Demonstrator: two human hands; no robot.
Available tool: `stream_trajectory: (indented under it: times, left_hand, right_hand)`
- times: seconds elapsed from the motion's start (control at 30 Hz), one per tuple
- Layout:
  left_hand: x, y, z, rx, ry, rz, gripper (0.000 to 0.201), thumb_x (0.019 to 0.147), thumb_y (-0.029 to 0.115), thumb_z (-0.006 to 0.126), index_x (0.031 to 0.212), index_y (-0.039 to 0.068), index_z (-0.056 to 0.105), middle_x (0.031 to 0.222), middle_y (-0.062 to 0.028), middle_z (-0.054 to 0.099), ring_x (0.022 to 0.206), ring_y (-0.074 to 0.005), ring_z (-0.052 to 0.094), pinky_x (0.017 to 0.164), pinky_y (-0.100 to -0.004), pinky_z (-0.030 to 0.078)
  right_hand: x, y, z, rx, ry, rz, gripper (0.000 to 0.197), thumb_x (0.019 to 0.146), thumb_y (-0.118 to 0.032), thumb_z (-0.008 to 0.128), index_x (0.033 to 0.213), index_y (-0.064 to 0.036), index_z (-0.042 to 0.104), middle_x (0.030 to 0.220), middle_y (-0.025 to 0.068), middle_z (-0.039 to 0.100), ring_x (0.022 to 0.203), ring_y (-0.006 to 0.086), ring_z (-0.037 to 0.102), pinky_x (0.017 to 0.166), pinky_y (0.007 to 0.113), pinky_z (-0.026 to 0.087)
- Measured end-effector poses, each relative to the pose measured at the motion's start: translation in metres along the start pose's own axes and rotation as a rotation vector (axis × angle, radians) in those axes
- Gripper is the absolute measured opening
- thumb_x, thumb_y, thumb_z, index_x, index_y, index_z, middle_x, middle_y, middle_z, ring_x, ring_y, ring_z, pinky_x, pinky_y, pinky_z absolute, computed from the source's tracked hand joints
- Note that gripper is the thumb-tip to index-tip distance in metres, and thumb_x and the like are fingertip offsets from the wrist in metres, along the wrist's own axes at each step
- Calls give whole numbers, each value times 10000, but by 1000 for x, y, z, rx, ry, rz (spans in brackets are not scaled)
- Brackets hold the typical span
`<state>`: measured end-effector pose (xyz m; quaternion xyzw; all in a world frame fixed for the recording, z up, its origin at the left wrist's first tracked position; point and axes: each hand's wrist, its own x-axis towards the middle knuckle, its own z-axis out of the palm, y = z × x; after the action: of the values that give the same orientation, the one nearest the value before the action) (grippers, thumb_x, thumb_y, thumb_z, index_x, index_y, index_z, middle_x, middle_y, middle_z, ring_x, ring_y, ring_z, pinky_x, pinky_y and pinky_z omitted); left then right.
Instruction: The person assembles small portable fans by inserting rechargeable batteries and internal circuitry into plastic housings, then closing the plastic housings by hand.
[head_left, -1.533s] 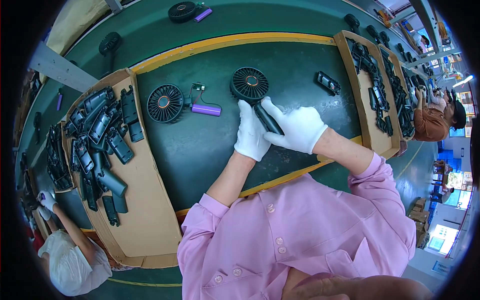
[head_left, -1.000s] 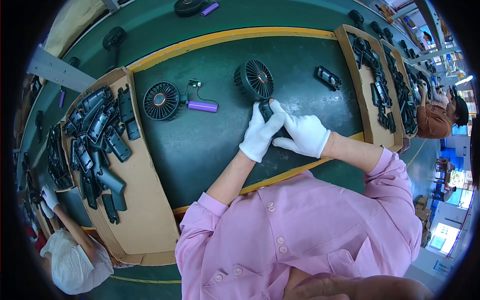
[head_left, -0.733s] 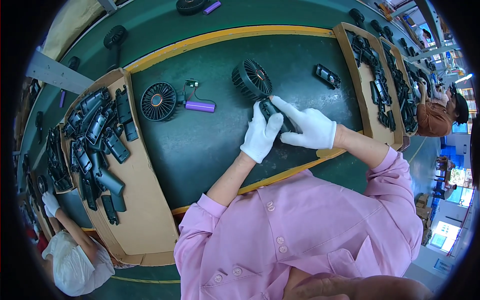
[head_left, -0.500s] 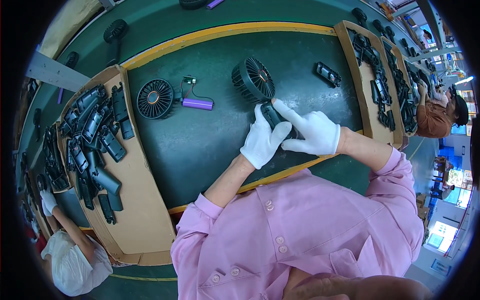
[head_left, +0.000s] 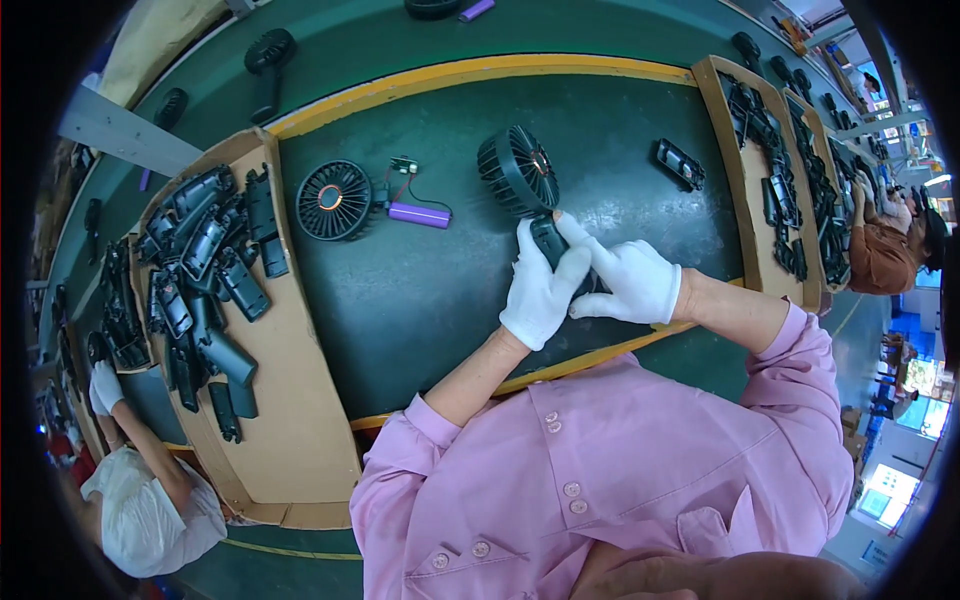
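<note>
A dark green handheld fan (head_left: 517, 170) is held over the table, its round caged head pointing away from me. Around the handle (head_left: 548, 240) my left hand (head_left: 545, 290) is closed, in a white glove, with the thumb laid along it. My right hand (head_left: 632, 280), also gloved, is pressed against the handle's other side, its index finger reaching up to the neck below the head. The gloves hide much of the handle's lower part. To the left lies another fan head (head_left: 334, 200), wired to a small circuit board (head_left: 404, 165) and a purple battery cell (head_left: 420, 215).
A dark handle shell (head_left: 680, 163) lies at the right of the green table (head_left: 430, 310). Cardboard trays of shells stand at left (head_left: 300, 430) and right (head_left: 722, 130). Beyond the yellow edge (head_left: 480, 70) are more fans (head_left: 268, 70). Co-workers sit at left (head_left: 155, 510) and right (head_left: 885, 255).
The whole view has shifted, so the table and trays appear farther right and slightly lower. Both hands keep nearly the same hold on the fan.
</note>
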<state>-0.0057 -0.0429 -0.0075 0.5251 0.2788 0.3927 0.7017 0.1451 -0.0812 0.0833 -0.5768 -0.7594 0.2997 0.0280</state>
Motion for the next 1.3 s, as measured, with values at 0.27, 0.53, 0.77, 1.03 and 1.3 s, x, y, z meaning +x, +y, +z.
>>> stream_trajectory:
  times: [0.27,0.53,0.77,1.03,1.3]
  left_hand:
    - [24,15,-19,-524,216,-9,354,914,189,606,1192,37,449,1080,-146,600,980,-238,616,869,-385,514]
    - [28,18,-32,-768,105,-43,269,876,99,639,1128,66,549,1044,-57,602,974,-166,587,890,-345,487]
    - [27,15,-47,-614,-67,26,395,813,180,737,1147,79,551,1082,-109,620,1201,-286,486,1010,-457,410]
    - [23,22,-53,-513,-109,63,413,787,262,765,1088,62,564,1043,-103,617,1113,-332,545,953,-494,456]
    - [23,11,-51,-623,-106,80,379,779,144,756,1092,50,564,1019,-136,628,1119,-315,544,938,-452,482]
  right_hand:
    - [48,8,31,12,268,-121,1030,654,-360,795,1452,-28,234,876,264,645,736,421,640,673,458,518]
    - [49,16,33,416,456,-107,949,684,-309,779,1445,-52,272,955,255,650,854,381,659,749,409,533]
    - [45,13,19,392,290,-55,527,761,-428,690,1151,-84,604,881,207,663,812,390,643,730,428,508]
    - [51,9,22,481,184,-107,466,754,-399,655,1029,-25,609,864,230,645,803,385,638,736,426,490]
    - [47,-1,31,418,275,-26,490,764,-400,665,1022,9,591,855,240,645,796,399,637,716,426,495]
